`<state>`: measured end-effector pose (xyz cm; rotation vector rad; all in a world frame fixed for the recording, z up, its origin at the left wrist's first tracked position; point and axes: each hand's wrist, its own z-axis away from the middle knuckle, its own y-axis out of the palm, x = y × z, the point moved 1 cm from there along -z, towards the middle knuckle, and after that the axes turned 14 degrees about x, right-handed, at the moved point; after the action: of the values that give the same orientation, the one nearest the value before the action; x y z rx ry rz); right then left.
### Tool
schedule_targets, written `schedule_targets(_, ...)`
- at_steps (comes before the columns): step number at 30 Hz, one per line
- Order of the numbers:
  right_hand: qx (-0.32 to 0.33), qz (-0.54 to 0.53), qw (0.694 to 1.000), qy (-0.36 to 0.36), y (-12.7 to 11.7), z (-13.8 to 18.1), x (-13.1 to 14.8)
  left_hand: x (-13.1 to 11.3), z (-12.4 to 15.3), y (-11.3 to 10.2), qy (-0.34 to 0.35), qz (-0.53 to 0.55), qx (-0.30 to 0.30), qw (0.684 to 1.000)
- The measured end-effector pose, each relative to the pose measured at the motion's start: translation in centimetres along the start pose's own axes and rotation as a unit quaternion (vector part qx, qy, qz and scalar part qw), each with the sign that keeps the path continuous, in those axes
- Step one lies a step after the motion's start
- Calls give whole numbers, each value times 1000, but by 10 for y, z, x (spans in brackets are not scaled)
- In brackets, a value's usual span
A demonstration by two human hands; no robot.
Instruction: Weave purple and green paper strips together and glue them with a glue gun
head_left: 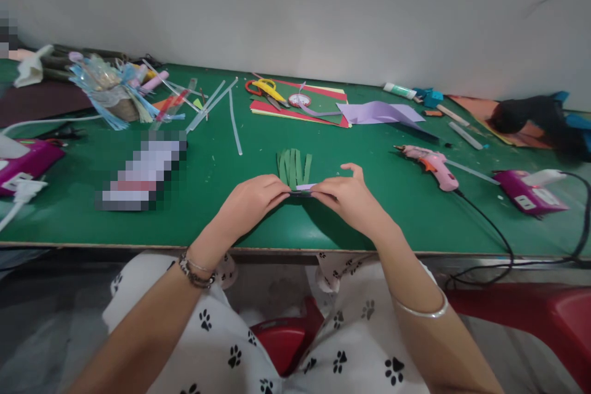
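Note:
A green paper piece (294,167) cut into a fringe of strips lies on the green table (212,209) in front of me, with a small lilac strip at its base. My left hand (252,200) pinches the left end of that base. From the other side, my right hand (347,196) pinches the right end, index finger raised. Both hands rest on the table near its front edge.
A pink glue gun (431,165) with a black cord lies to the right, beside a purple power strip (530,192). Yellow-handled scissors (266,90), coloured paper sheets (318,104), lilac paper (381,113) and glue sticks (234,118) lie further back. Craft clutter (111,89) sits far left.

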<state>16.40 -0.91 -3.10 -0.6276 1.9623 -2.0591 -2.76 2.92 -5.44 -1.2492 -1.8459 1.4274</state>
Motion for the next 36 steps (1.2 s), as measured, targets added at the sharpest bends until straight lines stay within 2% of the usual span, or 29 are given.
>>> schedule_targets(6,3,10,1000,-12,1,0,-3,0,-2,-5,18,-8,10,1000)
schedule_targets(11,-28,95,995,-25,9,2,1,0,1,-7,29,-71,48,996)
schedule_targets(15,-59,179,981,-51,16,7,7,-2,3,-7,30,-22,94,995)
schedule_targets(20,-70,208,972,-86,17,17,12,-6,0,0,-22,19,148,989)
schedule_targets(26,-56,231,967,-94,18,22,17,-7,-2,3,-49,35,151,987)
schedule_targets(36,-85,264,955,-102,19,23,19,-13,-1,3,-87,129,148,977)
